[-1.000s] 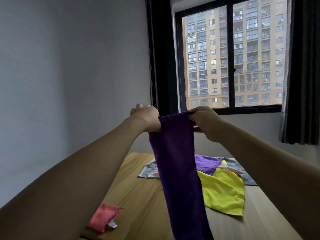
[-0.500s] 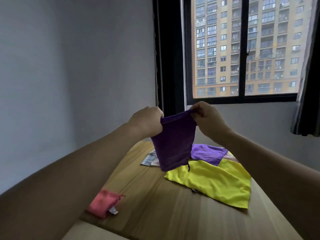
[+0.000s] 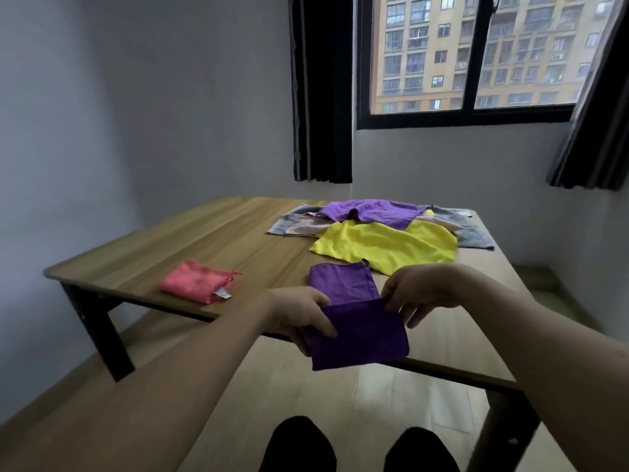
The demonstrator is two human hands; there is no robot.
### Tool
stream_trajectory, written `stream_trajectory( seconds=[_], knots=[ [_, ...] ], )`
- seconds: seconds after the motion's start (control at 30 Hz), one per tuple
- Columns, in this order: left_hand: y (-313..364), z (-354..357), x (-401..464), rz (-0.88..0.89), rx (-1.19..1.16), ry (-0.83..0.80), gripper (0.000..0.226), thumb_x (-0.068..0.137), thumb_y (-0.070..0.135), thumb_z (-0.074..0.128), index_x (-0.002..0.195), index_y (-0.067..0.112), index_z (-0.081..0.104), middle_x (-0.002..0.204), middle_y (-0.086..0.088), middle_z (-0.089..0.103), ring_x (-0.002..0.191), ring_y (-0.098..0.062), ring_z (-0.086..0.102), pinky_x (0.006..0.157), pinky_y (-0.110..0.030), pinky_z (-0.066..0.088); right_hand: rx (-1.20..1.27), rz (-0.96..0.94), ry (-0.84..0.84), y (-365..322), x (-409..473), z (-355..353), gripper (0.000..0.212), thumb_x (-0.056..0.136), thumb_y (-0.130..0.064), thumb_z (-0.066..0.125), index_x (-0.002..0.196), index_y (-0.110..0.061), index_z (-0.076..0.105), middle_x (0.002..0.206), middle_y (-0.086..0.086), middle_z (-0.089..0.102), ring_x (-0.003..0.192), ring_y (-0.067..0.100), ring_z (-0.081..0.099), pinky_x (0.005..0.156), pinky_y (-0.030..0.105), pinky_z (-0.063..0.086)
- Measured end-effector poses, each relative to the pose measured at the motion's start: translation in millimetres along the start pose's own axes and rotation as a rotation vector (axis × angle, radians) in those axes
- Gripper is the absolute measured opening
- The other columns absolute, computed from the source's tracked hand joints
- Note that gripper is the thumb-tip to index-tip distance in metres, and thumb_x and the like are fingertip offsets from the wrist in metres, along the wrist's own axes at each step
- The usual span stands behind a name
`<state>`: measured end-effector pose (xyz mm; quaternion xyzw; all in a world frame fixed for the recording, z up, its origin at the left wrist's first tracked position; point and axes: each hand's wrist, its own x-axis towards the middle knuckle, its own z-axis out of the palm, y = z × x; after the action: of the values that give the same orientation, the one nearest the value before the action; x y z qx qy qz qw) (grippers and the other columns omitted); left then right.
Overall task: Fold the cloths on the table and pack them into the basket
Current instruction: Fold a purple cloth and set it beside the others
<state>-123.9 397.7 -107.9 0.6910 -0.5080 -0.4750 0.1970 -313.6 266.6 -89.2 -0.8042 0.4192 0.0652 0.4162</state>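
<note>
item 1, purple cloth (image 3: 357, 321): we are lowering it from mid-air onto the table (image 3: 218, 233) edge, now folded, left hand (image 3: 299, 315) and right hand (image 3: 418, 291) pinching its fold; basket unseen.

Daylight comes in through the window (image 3: 473, 56) at the upper right, and it's the brightest part of what I see; the room itself is dim and grey. The table (image 3: 211, 240) picks up a soft sheen, with deep shadow underneath at lower left. The wide lens bends the curtains and my forearms at the edges. My fingers (image 3: 325, 327) look slightly soft.
</note>
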Motion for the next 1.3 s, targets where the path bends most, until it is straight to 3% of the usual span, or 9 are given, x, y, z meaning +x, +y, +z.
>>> stream_trajectory(
  seconds=[0.13, 0.3, 0.4, 0.5, 0.63, 0.87, 1.1, 1.17, 1.3],
  knots=[
    [-12, -14, 30, 0.022, -0.128, 0.147, 0.028, 0.085, 0.009, 0.069, 0.112, 0.006, 0.062, 0.105, -0.017, 0.071, 0.079, -0.023, 0.069, 0.065, -0.035, 0.059, 0.012, -0.038, 0.083, 2, 28, -13, 0.013, 0.09, -0.003, 0.056, 0.099, -0.01, 0.062, 0.084, 0.007, 0.068, 0.069, 0.017, 0.066, 0.068, 0.031, 0.056],
    [-16, -31, 79, 0.129, -0.228, 0.443, 0.009, 0.09, 0.011, 0.063, 0.099, 0.01, 0.062, 0.088, -0.008, 0.066, 0.069, -0.016, 0.058, 0.055, -0.022, 0.046, 0.039, -0.133, 0.311, 4, 78, -24, 0.014, 0.088, -0.006, 0.056, 0.1, -0.011, 0.062, 0.094, 0.013, 0.066, 0.075, 0.02, 0.061, 0.067, 0.032, 0.052],
    [-18, -44, 115, 0.137, -0.204, 0.594, 0.011, 0.078, 0.017, 0.069, 0.085, 0.009, 0.065, 0.083, -0.012, 0.068, 0.071, -0.021, 0.062, 0.065, -0.031, 0.051, 0.046, -0.197, 0.433, 9, 111, -28, 0.011, 0.083, -0.008, 0.061, 0.082, -0.02, 0.061, 0.086, 0.003, 0.064, 0.079, 0.018, 0.058, 0.064, 0.028, 0.046],
    [-24, -62, 155, 0.092, -0.1, 0.717, 0.027, 0.056, 0.037, 0.061, 0.072, 0.015, 0.063, 0.076, -0.007, 0.069, 0.088, -0.034, 0.065, 0.076, -0.043, 0.052, 0.053, -0.264, 0.527, 12, 143, -31, 0.009, 0.082, -0.009, 0.063, 0.086, -0.017, 0.063, 0.091, 0.0, 0.064, 0.08, 0.015, 0.054, 0.064, 0.022, 0.04],
    [-29, -75, 188, 0.015, 0.065, 0.753, 0.011, 0.075, 0.031, 0.06, 0.085, 0.025, 0.058, 0.087, -0.001, 0.06, 0.104, -0.028, 0.049, 0.082, -0.031, 0.038, 0.033, -0.298, 0.599, 19, 182, -31, 0.01, 0.083, -0.014, 0.061, 0.089, -0.02, 0.063, 0.079, -0.009, 0.056, 0.078, 0.015, 0.054, 0.064, 0.021, 0.04],
    [-46, -69, 213, 0.149, 0.306, 0.844, 0.033, 0.083, 0.024, 0.057, 0.116, 0.031, 0.058, 0.117, 0.01, 0.061, 0.115, -0.019, 0.045, 0.104, -0.035, 0.03, 0.023, -0.362, 0.637, 41, 220, -16, 0.016, 0.075, -0.022, 0.06, 0.083, -0.036, 0.058, 0.087, -0.004, 0.068, 0.09, 0.02, 0.059, 0.082, 0.033, 0.046],
    [-51, -65, 213, 0.234, 0.436, 0.893, 0.025, 0.085, 0.026, 0.057, 0.108, 0.032, 0.063, 0.11, 0.011, 0.057, 0.108, -0.017, 0.043, 0.092, -0.032, 0.026, -0.059, -0.467, 0.654, 47, 218, -12, 0.029, 0.076, -0.002, 0.064, 0.103, -0.014, 0.065, 0.09, -0.001, 0.062, 0.088, 0.021, 0.056, 0.085, 0.03, 0.043],
    [-49, -64, 213, 0.226, 0.445, 0.91, 0.021, 0.086, 0.028, 0.056, 0.106, 0.03, 0.063, 0.109, 0.012, 0.058, 0.106, -0.017, 0.043, 0.092, -0.033, 0.026, -0.112, -0.454, 0.677, 48, 220, -11, 0.036, 0.076, -0.003, 0.063, 0.111, -0.012, 0.063, 0.094, 0.004, 0.061, 0.093, 0.024, 0.056, 0.087, 0.028, 0.039],
    [-47, -61, 210, 0.21, 0.47, 0.922, 0.023, 0.09, 0.035, 0.046, 0.103, 0.024, 0.062, 0.104, 0.008, 0.06, 0.102, -0.019, 0.046, 0.092, -0.037, 0.033, -0.169, -0.355, 0.709, 47, 219, -11, 0.022, 0.08, -0.015, 0.06, 0.102, -0.01, 0.064, 0.099, 0.008, 0.058, 0.094, 0.025, 0.055, 0.084, 0.027, 0.038]
  ],
)
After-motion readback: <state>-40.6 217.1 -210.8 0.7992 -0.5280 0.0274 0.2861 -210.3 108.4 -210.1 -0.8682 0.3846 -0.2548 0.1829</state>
